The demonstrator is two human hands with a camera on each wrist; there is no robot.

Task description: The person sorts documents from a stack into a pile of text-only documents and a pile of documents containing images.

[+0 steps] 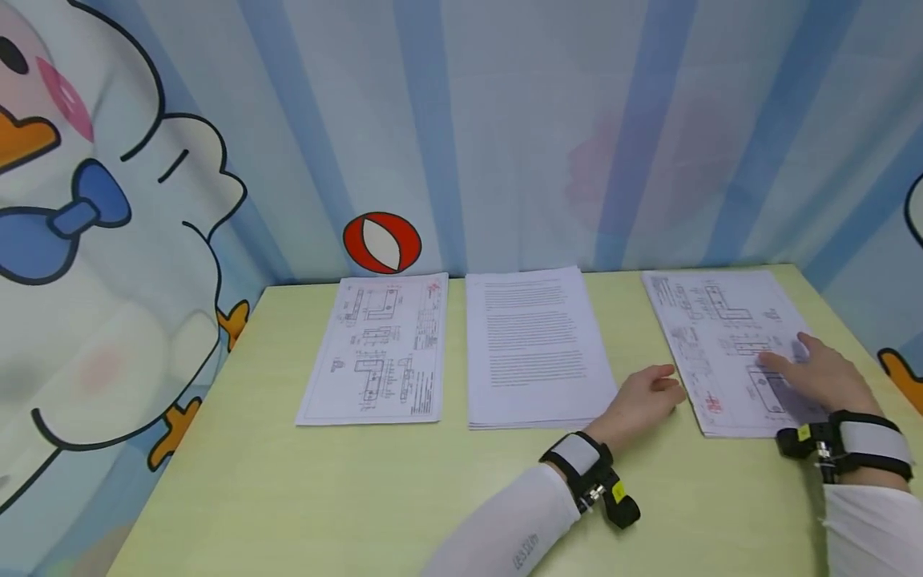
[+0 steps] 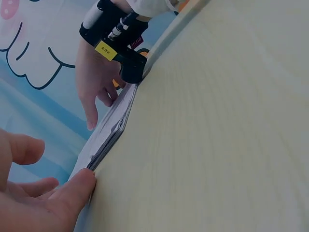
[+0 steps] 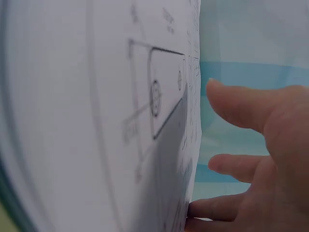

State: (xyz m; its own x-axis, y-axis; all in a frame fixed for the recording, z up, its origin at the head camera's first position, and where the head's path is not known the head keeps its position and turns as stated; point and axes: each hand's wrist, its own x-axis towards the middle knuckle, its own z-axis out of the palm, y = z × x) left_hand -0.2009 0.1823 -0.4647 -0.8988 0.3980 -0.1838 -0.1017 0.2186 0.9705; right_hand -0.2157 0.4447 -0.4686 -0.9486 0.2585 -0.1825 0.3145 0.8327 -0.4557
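A stack of printed technical drawings (image 1: 692, 336) lies on the right side of the table. My left hand (image 1: 642, 405) is at its left edge, holding nothing. In the left wrist view a fingertip (image 2: 86, 178) meets the side of the stack (image 2: 107, 135), whose sheet edges show as thin layers. Over the stack's right part is my right hand (image 1: 829, 373), thumb apart from the other fingers. Seen from the right wrist, the lower fingers (image 3: 212, 208) reach the far edge of the drawing sheet (image 3: 166, 101), and the thumb stands off it.
A stack of text pages (image 1: 537, 336) lies mid-table, close to my left forearm. Another stack of drawings (image 1: 382, 353) is further left. The pale yellow table (image 1: 324, 497) ends at a striped blue curtain (image 1: 505, 144) with cartoon figures.
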